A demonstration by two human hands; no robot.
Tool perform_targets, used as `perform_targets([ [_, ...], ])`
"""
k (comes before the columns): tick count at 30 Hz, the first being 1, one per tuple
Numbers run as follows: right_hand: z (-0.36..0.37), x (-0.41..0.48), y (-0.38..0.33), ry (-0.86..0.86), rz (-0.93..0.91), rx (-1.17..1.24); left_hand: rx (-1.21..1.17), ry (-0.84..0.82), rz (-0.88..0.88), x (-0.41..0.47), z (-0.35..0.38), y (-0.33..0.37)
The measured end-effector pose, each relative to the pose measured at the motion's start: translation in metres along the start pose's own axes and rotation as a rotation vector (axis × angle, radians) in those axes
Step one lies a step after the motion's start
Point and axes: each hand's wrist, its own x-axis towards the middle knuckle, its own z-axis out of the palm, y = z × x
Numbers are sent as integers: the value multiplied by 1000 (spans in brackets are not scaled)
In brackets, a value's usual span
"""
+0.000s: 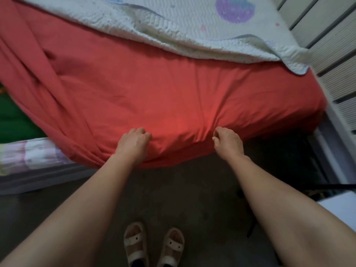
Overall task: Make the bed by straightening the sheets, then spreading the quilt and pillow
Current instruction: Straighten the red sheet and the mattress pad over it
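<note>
We hold the red sheet (pixel 154 89) at its near edge — left hand (pixel 134 140) curled into the cloth, right hand (pixel 227 141) pinching a fold, both level. It stretches away from us, under the quilt (pixel 173 22) heaped beyond — so any pull comes toward us.

Bed (pixel 300 120) under red sheet (pixel 154 89), white quilt (pixel 173 26) across far side.

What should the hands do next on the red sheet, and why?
Probably pull the sheet down over the near edge to tauten it. The left hand and right hand both grip it there, creases fan out from the right hand, and long folds run along its left side.
</note>
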Motion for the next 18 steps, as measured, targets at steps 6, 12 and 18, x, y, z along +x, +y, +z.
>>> perform_targets([
  [6, -27, 10, 17, 39, 88, 26, -97, 23, 234, 32, -27, 76],
  [12, -55, 12, 45, 114, 256, 61, -69, -23, 372, 62, -45, 117],
  [18, -61, 28, 95, 158, 484, 151, -108, -59, 466, 99, -49, 175],
])
